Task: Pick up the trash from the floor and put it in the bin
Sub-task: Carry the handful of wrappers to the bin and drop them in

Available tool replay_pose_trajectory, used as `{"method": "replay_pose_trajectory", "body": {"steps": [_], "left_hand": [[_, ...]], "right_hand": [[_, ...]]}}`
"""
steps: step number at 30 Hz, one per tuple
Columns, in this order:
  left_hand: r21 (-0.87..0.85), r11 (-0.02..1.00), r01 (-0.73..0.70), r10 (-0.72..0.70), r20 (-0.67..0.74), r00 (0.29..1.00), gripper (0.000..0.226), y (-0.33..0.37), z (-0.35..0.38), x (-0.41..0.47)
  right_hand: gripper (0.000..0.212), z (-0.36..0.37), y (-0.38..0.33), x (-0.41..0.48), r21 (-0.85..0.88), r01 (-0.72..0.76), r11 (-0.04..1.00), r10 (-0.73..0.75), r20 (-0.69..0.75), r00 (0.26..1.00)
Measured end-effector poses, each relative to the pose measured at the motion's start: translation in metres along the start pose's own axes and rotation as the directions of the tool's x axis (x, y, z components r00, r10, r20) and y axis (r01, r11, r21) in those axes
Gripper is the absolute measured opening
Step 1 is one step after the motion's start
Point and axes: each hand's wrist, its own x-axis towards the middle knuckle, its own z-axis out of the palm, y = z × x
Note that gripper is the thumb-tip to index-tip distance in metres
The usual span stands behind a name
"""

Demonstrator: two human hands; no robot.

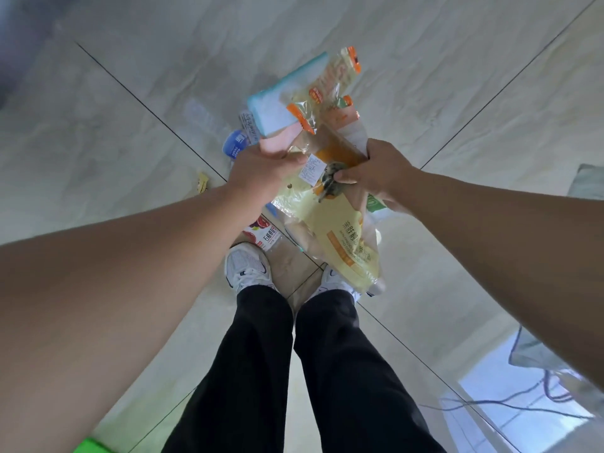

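Observation:
Both hands hold a bunch of trash above the floor. My left hand (pixel 261 168) grips a pink-and-teal pack (pixel 277 109) together with clear orange-trimmed wrappers (pixel 330 86). My right hand (pixel 376 171) is closed on a large yellow bag (pixel 340 230) that hangs down over my right shoe. On the floor beneath lie a clear plastic bottle with a blue label (pixel 233 143), a red-labelled bottle (pixel 266 235) by my left shoe, and a small yellow wrapper (pixel 202 183). No bin is in view.
I stand on pale marble-look floor tiles (pixel 130 142) with dark joints, white shoes (pixel 246 266) and black trousers below. A green object (pixel 93 446) shows at the bottom left. Cables (pixel 523 397) and a grey item lie at the lower right.

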Motion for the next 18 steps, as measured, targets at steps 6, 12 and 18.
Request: {"method": "replay_pose_trajectory", "body": {"steps": [6,12,18], "left_hand": [[-0.013,0.999,-0.029,0.03,0.04,0.999,0.019,0.065,-0.019,-0.063],[0.003,1.0,-0.027,0.027,0.052,0.998,0.022,0.118,-0.036,-0.114],[-0.01,1.0,-0.002,0.004,0.146,0.989,0.056,0.166,-0.054,-0.151]], "right_hand": [[0.034,-0.023,-0.038,-0.075,0.381,-0.071,0.922,0.035,0.099,0.994],[0.035,-0.041,-0.069,-0.138,0.553,-0.105,0.826,0.04,0.127,0.991],[0.033,-0.057,-0.101,-0.182,0.652,-0.091,0.753,0.001,0.138,0.99]]}}
